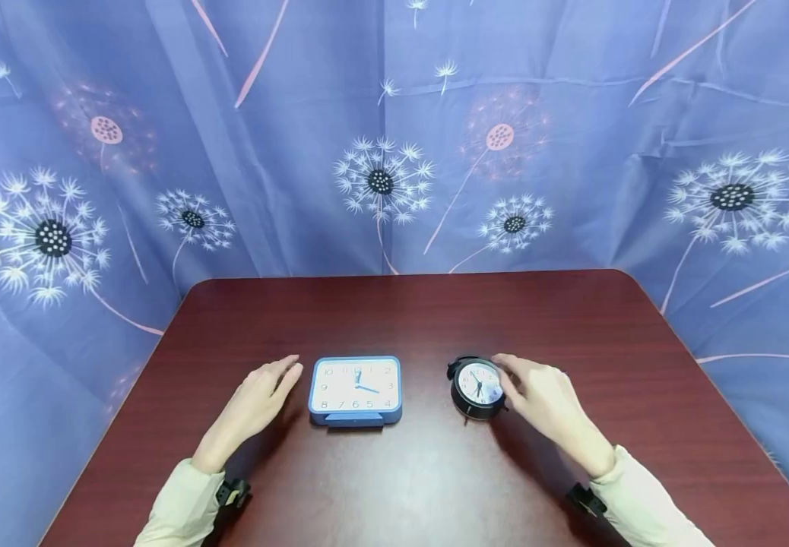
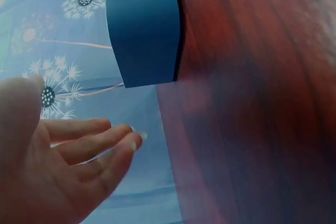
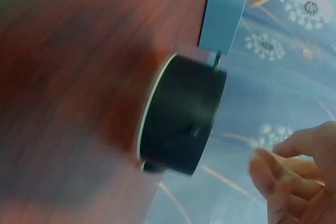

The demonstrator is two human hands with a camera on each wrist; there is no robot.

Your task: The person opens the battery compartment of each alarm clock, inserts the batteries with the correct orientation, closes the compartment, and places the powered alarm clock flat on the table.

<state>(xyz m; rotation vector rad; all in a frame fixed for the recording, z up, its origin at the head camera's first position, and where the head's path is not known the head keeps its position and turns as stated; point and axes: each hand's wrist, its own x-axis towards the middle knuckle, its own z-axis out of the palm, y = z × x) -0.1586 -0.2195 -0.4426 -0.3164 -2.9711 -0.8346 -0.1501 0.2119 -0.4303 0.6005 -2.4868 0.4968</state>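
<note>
A blue rectangular desk clock (image 1: 356, 391) with a white face stands on the table, and its side (image 2: 144, 35) shows in the left wrist view. Just left of it, apart from the clock, is my left hand (image 1: 254, 406), its fingers relaxed and holding nothing. To the right stands a small round black alarm clock (image 1: 478, 389), seen from its side (image 3: 181, 114) in the right wrist view. My right hand (image 1: 548, 403) is close by its right side; the right wrist view shows a gap between the loosely bent fingers (image 3: 262, 174) and the clock.
Both clocks stand on a dark red-brown wooden table (image 1: 394, 319) with rounded far corners. Behind and beside it hangs a blue curtain (image 1: 285, 152) with a dandelion print. Dark straps with small devices sit at the left wrist (image 1: 233, 492) and the right wrist (image 1: 586, 500).
</note>
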